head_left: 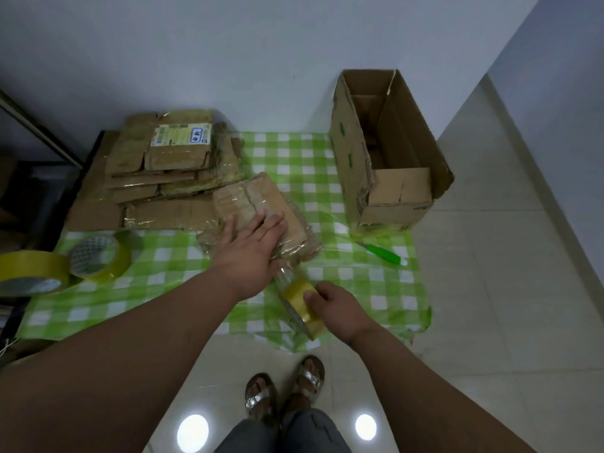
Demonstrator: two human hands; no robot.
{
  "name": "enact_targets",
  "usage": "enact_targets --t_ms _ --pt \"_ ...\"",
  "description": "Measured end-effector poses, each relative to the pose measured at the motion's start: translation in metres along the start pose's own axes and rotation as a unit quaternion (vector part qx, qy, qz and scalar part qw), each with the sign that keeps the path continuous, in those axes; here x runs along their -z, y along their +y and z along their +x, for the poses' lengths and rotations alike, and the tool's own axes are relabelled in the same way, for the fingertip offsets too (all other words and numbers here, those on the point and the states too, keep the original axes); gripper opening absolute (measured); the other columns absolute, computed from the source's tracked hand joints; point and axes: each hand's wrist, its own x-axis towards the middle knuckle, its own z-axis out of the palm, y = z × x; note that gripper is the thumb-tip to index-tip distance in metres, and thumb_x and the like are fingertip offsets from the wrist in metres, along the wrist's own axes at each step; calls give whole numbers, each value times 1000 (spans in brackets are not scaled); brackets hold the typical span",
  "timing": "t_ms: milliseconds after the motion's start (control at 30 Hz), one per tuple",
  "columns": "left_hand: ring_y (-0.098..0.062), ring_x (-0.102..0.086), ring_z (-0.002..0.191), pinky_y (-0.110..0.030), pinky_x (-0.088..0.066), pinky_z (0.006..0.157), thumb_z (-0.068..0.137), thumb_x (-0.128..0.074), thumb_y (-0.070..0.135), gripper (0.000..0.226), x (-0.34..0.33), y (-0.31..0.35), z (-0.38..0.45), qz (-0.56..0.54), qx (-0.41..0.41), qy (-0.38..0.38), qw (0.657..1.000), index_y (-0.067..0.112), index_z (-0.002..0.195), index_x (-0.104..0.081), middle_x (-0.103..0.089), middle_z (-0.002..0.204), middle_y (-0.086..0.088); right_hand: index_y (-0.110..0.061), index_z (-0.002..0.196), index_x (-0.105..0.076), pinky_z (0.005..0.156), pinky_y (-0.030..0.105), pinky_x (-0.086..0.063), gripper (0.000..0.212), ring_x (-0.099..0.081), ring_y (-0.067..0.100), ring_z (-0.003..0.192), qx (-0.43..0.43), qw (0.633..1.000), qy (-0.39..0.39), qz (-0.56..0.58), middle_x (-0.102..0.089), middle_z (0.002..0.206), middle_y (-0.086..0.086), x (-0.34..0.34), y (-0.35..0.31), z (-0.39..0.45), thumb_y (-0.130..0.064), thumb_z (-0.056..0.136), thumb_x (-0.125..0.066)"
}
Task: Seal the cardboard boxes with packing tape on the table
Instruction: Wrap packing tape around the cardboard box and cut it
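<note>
The left hand [258, 243] lies flat, fingers straight and spread, pressing on the small cardboard box [261, 210] near the desk's centre. The right hand [340, 310] curls its fingers round a roll of packing tape [302, 305] at the desk's 6 o'clock edge; a clear strip of tape [284, 276] runs from the roll up to the box under the left palm. Both forearms reach in from the near side, the left one crossing low over the green checked cloth [307, 158].

At 3 o'clock of the box lies a green-handled knife [384, 254], with bare cloth between them. At 1 o'clock an open large carton [389, 152] stands at the desk's right edge; its inside is dim and I cannot tell what it holds. At 11 o'clock sits a stack of flattened boxes [170, 165]. At 9 o'clock two spare tape rolls [98, 259] lie at the left edge, touching.
</note>
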Motion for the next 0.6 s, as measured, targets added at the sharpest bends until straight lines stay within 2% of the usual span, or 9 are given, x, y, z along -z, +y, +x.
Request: enact_targets --t_ms 167,267,400,467,600 --pt "-6 9 150 -59 11 116 86 -55 64 87 -4 6 3 8 29 15 999 35 154 -9 2 161 24 -8 84 -57 69 32 -39 24 -51 17 75 -13 999 -34 31 -56 82 7 10 4 2 -26 99 -54" --pt "-8 6 150 -61 6 117 89 -59 53 81 -5 11 6 4 43 32 999 33 154 -14 -3 162 22 -4 99 -66 75 31 -43 20 -56 17 84 -19 997 -60 38 -66 102 16 16 6 6 -21 97 -56" --pt "-10 3 151 -59 6 118 93 -56 49 73 -7 14 5 1 47 52 998 31 154 -19 -9 163 18 -8 108 -71 82 31 -47 21 -61 20 95 -4 996 -91 10 -69 109 11 31 5 14 -18 96 -57" --pt "-13 -1 151 -58 6 118 91 -56 48 73 -9 15 3 1 45 74 996 29 154 -24 -13 162 16 -9 110 -71 89 33 -46 22 -61 23 106 19 998 -55 -40 -68 114 9 43 10 21 -19 96 -57" --pt "-22 -4 152 -55 3 120 89 -57 45 74 -14 17 -1 13 62 86 994 32 154 -23 -13 164 7 -11 118 -68 98 33 -44 28 -54 29 119 32 981 84 -173 -60 128 12 65 33 45 -14 93 -55"
